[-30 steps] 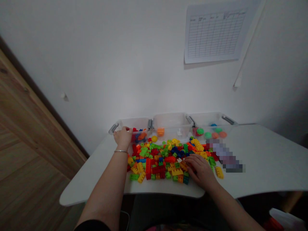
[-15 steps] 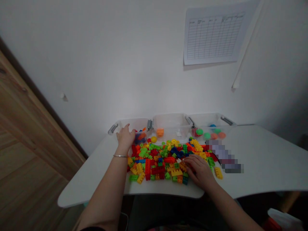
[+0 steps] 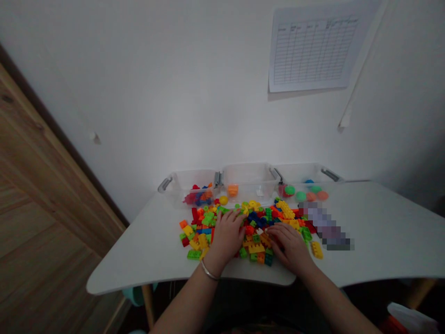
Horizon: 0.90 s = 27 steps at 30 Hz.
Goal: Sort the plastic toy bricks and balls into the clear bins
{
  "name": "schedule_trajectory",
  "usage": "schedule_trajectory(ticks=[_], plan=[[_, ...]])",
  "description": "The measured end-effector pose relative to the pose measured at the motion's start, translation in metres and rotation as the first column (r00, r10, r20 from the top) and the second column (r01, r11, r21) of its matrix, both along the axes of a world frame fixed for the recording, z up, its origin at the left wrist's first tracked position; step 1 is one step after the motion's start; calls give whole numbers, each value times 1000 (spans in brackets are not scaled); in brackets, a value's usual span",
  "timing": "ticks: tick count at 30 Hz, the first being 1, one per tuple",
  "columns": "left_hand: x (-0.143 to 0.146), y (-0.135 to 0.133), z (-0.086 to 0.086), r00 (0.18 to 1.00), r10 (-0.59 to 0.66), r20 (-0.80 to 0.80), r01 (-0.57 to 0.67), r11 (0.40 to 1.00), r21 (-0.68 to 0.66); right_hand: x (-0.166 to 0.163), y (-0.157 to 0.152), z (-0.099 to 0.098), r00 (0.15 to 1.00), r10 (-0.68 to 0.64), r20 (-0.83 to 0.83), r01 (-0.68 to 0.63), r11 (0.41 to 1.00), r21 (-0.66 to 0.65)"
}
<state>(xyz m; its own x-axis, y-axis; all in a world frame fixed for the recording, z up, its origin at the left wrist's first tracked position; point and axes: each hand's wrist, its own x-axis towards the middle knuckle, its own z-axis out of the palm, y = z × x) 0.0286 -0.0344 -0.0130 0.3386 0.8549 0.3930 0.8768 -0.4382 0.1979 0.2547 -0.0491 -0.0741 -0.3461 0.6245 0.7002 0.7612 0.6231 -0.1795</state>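
1. Head view, centre of the frame: the left hand (image 3: 227, 236) lay palm down on the pile of bricks (image 3: 243, 227) spread over the white table (image 3: 139, 260), fingers loosely spread across green and red pieces and closed on nothing that showed.
2. Just to its right in the frame, the right hand (image 3: 290, 246) rested on the pile's edge, fingers curled down among orange and yellow bricks; whether they pinched one could not be told.
3. Above the pile stood three clear bins in a row: the left bin (image 3: 187, 185) with red and blue bricks, the middle bin (image 3: 248, 183) with an orange piece, the right bin (image 3: 304, 181) with round pieces.
4. Picking well here would likely mean isolating one brick with the fingertips, not raking.
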Motion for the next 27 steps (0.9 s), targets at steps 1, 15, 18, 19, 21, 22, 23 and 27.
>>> schedule_trajectory(ticks=[1, 15, 18, 19, 21, 22, 23, 27], plan=[[0, -1, 0, 1000, 3, -13, -3, 1000, 6, 0, 0, 0, 1000, 1, -1, -1, 1000, 1], [-6, 1, 4, 985, 67, -158, -75, 996, -40, 0, 1, 0, 1000, 12, 7, -12, 999, 30], [-5, 5, 4, 982, 64, -178, -72, 997, -40, 0, 1, -1, 1000, 9, 5, -9, 1000, 21], [-5, 6, 4, 981, 61, -182, -70, 997, -44, 0, 1, -1, 1000, 8, 5, -8, 1000, 17], [-6, 9, 4, 980, 61, -187, -73, 996, -56, 0, 1, -1, 1000, 7, 6, -7, 1000, 11], [-6, 10, 4, 980, 60, -190, -73, 995, -62, 1, 0, -1, 1000, 7, 6, -7, 1000, 10], [-7, 12, 5, 980, 60, -192, -74, 995, -67, 1, 0, -1, 1000, 7, 7, -7, 1000, 10], [-6, 17, 6, 975, 73, -209, -91, 992, -81, 0, 0, 0, 1000, 13, 12, -13, 1000, 17]])
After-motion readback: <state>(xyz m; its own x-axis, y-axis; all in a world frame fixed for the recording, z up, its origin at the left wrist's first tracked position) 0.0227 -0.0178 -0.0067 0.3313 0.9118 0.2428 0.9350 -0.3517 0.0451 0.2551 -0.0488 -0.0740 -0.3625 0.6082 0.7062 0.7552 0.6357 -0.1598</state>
